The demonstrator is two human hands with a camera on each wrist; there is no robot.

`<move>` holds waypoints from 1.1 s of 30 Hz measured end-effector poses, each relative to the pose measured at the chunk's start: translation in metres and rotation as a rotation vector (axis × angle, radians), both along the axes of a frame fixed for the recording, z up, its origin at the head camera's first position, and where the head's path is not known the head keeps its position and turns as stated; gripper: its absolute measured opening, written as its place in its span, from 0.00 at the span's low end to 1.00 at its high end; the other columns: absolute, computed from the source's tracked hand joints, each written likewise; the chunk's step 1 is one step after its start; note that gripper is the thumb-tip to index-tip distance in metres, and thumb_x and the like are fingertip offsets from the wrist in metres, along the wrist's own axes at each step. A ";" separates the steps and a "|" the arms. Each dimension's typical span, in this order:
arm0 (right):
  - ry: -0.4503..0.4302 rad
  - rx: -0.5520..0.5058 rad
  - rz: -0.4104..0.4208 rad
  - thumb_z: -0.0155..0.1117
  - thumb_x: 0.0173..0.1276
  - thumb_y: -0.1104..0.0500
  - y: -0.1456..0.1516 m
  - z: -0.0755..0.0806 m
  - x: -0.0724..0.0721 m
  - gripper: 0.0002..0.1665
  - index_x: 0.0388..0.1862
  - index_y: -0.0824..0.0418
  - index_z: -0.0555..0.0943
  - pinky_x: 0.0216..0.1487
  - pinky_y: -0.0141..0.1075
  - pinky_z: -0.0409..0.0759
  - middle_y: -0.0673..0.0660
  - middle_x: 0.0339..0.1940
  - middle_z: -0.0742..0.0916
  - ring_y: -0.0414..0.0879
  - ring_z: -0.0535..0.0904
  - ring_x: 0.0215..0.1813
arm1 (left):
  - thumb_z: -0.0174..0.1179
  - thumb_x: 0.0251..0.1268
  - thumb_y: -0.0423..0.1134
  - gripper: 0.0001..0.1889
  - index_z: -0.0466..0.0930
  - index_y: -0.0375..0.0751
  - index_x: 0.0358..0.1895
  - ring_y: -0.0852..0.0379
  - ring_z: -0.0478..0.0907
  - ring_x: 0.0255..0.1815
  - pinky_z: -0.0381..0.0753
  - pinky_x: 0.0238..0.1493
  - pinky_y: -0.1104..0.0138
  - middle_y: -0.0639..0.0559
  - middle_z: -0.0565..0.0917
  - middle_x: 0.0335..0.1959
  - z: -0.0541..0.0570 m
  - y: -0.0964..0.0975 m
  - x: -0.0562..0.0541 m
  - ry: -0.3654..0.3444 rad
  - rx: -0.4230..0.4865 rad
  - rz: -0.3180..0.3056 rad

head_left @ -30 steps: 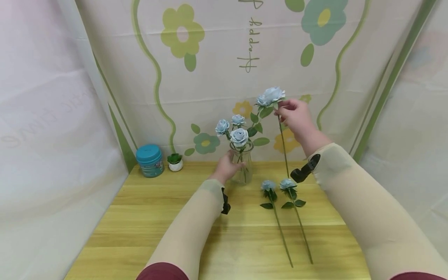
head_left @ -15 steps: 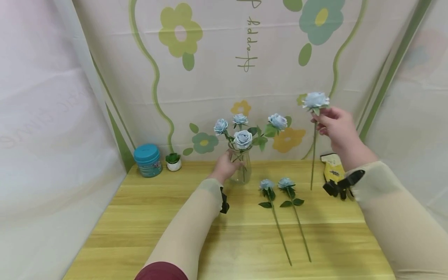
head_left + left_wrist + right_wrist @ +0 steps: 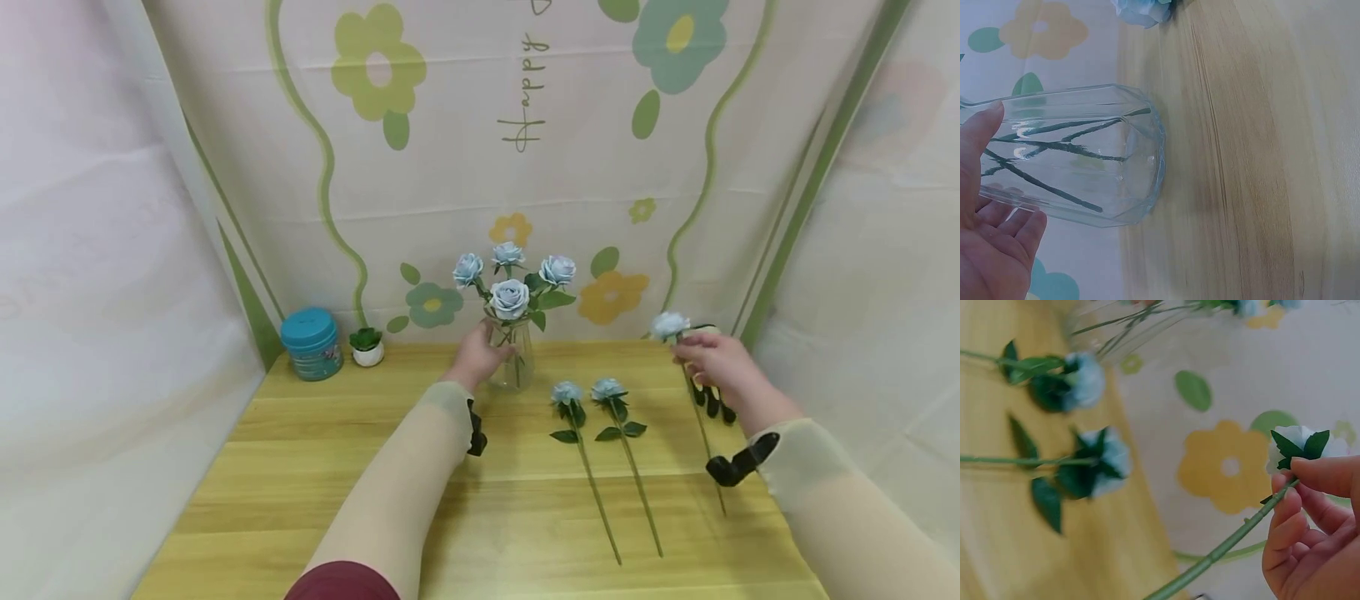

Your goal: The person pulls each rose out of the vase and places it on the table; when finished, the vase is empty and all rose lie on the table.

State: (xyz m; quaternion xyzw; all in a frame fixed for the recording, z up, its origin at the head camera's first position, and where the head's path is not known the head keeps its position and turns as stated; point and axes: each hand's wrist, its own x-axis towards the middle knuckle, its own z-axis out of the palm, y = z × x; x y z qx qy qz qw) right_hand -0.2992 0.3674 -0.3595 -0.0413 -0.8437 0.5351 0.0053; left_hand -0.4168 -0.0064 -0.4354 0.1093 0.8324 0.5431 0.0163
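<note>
My left hand (image 3: 478,358) grips the side of a clear glass vase (image 3: 519,368) standing on the table. Several light blue roses (image 3: 510,298) rise from its mouth. Through the glass in the left wrist view, their dark green stems (image 3: 1054,145) cross each other. Over the table's right side, my right hand (image 3: 723,373) pinches another blue rose (image 3: 669,325) just under its bloom, stem slanting down toward me. In the right wrist view, thumb and fingers meet on that green stem (image 3: 1222,549). Between the hands, two more blue roses (image 3: 566,393) lie on the wood, leaves attached.
A blue-lidded jar (image 3: 311,343) and a small potted succulent (image 3: 367,346) stand at the back left. Black finger-like parts of an item (image 3: 711,402) show behind my right hand. A flower-printed cloth (image 3: 450,183) hangs along the table's back edge.
My right hand has moved right, away from the vase, then lowered with its rose toward the table. One rose in the vase swung right and settled back. My left hand kept its hold.
</note>
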 end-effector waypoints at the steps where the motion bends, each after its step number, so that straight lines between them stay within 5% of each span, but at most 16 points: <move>1: -0.024 0.008 -0.002 0.60 0.75 0.52 0.001 -0.010 0.000 0.23 0.56 0.70 0.75 0.27 0.31 0.77 0.47 0.35 0.84 0.39 0.76 0.30 | 0.69 0.63 0.50 0.47 0.51 0.47 0.79 0.50 0.52 0.77 0.57 0.73 0.57 0.47 0.56 0.78 0.000 0.000 -0.001 0.003 -0.003 -0.001; 8: -0.165 0.023 -0.015 0.59 0.75 0.54 0.009 -0.064 0.000 0.21 0.56 0.71 0.77 0.24 0.32 0.75 0.52 0.34 0.85 0.39 0.73 0.24 | 0.69 0.62 0.50 0.46 0.52 0.48 0.79 0.50 0.52 0.77 0.57 0.73 0.56 0.48 0.56 0.78 0.000 -0.001 -0.002 0.018 0.002 -0.006; 17: -0.215 0.053 -0.067 0.61 0.73 0.58 0.015 -0.105 -0.008 0.17 0.48 0.73 0.82 0.20 0.34 0.70 0.50 0.16 0.77 0.41 0.70 0.19 | 0.69 0.62 0.50 0.46 0.52 0.46 0.79 0.50 0.54 0.76 0.59 0.72 0.58 0.48 0.57 0.78 -0.001 -0.001 -0.004 0.033 -0.029 0.001; 20: -0.247 0.036 -0.100 0.60 0.73 0.59 0.015 -0.114 -0.009 0.16 0.48 0.71 0.82 0.22 0.34 0.73 0.51 0.19 0.80 0.41 0.72 0.20 | 0.69 0.62 0.50 0.46 0.53 0.46 0.79 0.50 0.54 0.76 0.59 0.72 0.57 0.47 0.57 0.77 -0.001 -0.001 -0.003 0.032 -0.037 -0.002; 26: -0.280 0.077 -0.110 0.63 0.70 0.58 0.013 -0.120 -0.013 0.11 0.31 0.64 0.83 0.21 0.35 0.72 0.52 0.19 0.80 0.43 0.71 0.19 | 0.69 0.62 0.50 0.45 0.54 0.48 0.79 0.50 0.54 0.76 0.58 0.72 0.57 0.49 0.58 0.77 0.001 0.001 0.001 0.030 -0.037 0.006; 29: -0.278 0.144 -0.117 0.65 0.69 0.55 0.012 -0.112 -0.015 0.18 0.19 0.57 0.75 0.21 0.37 0.70 0.50 0.14 0.75 0.43 0.67 0.17 | 0.69 0.62 0.51 0.46 0.54 0.47 0.79 0.50 0.54 0.76 0.59 0.72 0.57 0.48 0.58 0.77 0.002 0.001 0.001 0.027 -0.043 0.013; 33: -0.251 0.245 -0.116 0.65 0.68 0.50 0.011 -0.086 -0.017 0.20 0.25 0.60 0.71 0.29 0.42 0.73 0.54 0.22 0.74 0.48 0.68 0.25 | 0.69 0.63 0.49 0.44 0.54 0.47 0.78 0.49 0.54 0.76 0.59 0.72 0.56 0.47 0.58 0.77 0.001 0.002 -0.001 0.028 -0.038 0.015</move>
